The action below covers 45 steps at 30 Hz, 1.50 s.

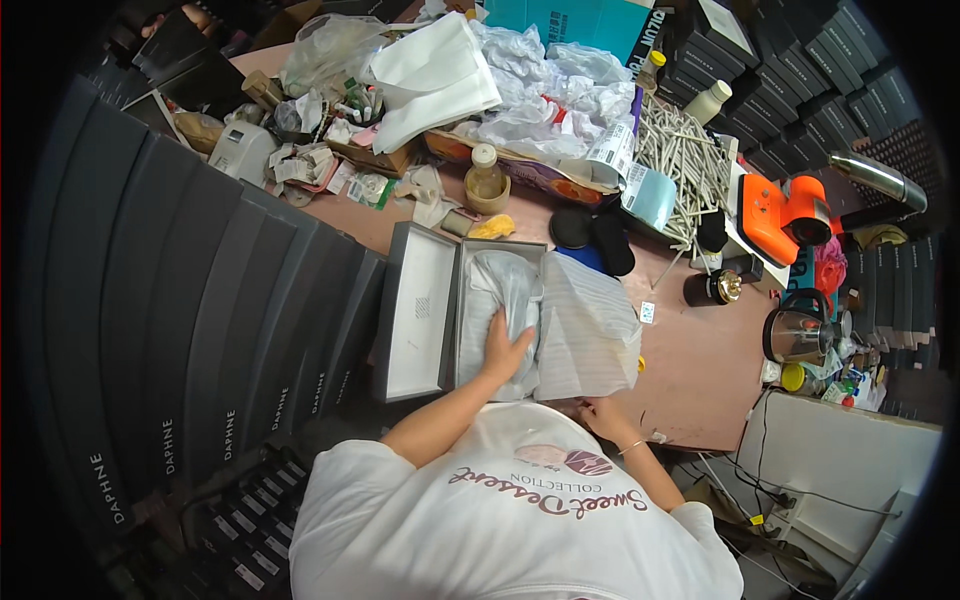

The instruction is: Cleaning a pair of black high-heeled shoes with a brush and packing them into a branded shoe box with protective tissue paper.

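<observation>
A grey shoebox (464, 300) lies open on the table before me, its lid (418, 325) folded out to the left with a pale inside. In the box rests a bundle in clear plastic and pale wrapping (500, 280); what is inside cannot be made out. My left hand (507, 345) lies on this bundle, thumb and fingers apart. A white foam sheet (590, 325) spreads over the box's right side and onto the table. Just below its lower edge, at the table's front, my right hand (603, 418) has its fingers curled together; what they hold, if anything, is hidden.
Stacked dark shoeboxes (190, 270) wall off the left side. Behind the box stand a glass jar (486, 180), black pads (572, 228) and a tray of crumpled white paper (550, 100). Rightward are paper sticks (680, 160), an orange tool (785, 215) and a glass pot (797, 333).
</observation>
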Each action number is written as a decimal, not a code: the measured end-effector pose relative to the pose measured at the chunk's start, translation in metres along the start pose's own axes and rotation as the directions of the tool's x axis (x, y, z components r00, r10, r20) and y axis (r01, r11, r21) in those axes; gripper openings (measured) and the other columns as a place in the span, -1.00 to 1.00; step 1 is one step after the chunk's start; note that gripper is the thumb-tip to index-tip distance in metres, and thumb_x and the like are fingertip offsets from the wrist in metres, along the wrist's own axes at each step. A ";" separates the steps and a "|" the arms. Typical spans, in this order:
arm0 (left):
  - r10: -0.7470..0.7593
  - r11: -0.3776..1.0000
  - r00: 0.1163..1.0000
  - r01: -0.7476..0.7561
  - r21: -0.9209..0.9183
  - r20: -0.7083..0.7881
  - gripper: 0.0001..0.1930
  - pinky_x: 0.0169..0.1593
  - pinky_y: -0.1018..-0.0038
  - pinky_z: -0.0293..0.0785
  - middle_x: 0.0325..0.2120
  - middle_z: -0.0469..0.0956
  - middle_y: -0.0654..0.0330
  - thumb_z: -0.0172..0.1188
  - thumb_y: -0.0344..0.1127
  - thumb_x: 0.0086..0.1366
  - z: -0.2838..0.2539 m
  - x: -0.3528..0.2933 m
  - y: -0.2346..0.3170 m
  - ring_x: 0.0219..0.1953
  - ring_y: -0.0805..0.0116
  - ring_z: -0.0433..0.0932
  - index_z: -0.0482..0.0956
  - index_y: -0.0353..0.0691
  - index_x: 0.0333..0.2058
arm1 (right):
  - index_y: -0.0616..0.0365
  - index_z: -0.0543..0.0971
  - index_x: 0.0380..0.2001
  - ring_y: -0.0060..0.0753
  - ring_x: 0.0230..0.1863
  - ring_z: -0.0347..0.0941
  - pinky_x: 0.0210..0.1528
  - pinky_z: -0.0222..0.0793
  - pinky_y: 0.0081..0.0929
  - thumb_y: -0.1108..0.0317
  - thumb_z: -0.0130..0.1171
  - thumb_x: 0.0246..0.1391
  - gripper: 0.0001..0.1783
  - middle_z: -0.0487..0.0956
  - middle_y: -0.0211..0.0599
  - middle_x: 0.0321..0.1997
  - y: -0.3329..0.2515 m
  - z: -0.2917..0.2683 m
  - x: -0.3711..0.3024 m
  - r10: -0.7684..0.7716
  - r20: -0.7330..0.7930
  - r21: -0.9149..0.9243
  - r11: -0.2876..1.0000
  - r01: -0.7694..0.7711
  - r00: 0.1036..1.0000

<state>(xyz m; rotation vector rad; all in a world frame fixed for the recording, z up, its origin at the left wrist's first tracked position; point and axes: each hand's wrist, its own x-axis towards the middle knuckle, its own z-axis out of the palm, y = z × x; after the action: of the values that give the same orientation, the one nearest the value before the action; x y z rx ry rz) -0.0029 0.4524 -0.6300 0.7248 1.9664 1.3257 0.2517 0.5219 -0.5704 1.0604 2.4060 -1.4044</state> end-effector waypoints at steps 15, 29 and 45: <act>-0.361 0.718 0.902 0.431 -0.546 0.237 -0.50 -0.04 0.34 0.47 -0.09 0.51 0.03 0.28 -0.41 0.10 -0.018 0.035 -0.008 -0.08 0.20 0.54 0.38 -0.41 0.02 | 0.18 0.46 0.00 0.00 0.14 0.34 0.13 0.29 -0.25 0.35 0.13 0.06 -0.60 0.42 0.05 0.08 -0.012 0.041 0.067 -0.515 0.120 0.080 0.857 0.509 0.849; 0.397 0.918 0.831 -0.372 0.139 -0.391 -0.63 0.19 0.24 0.28 0.05 0.42 -0.12 0.01 -0.42 0.31 -0.056 -0.052 0.104 0.12 -0.08 0.38 0.39 -0.37 0.08 | 0.23 0.46 -0.01 0.20 0.05 0.37 0.08 0.34 -0.11 0.24 0.19 -0.01 -0.52 0.46 0.15 -0.03 -0.012 -0.003 0.129 -0.395 -0.061 -0.168 0.909 0.381 0.917; -0.452 0.853 0.887 0.398 -0.337 -0.096 -0.30 0.16 0.22 0.17 0.21 0.19 -0.06 0.09 -0.01 0.28 -0.045 -0.074 -0.009 0.20 0.09 0.22 0.10 -0.25 0.26 | 0.15 0.61 -0.24 -0.16 -0.07 0.44 -0.14 0.38 -0.14 0.31 0.08 -0.03 -0.71 0.52 -0.17 -0.06 -0.189 0.042 0.247 -0.468 0.074 -0.731 0.575 0.368 0.880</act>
<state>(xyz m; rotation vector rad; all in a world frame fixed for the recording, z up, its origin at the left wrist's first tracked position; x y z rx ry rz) 0.0085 0.3686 -0.6103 0.0121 1.8434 1.3990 -0.0610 0.5521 -0.5751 0.3714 3.0066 -0.2843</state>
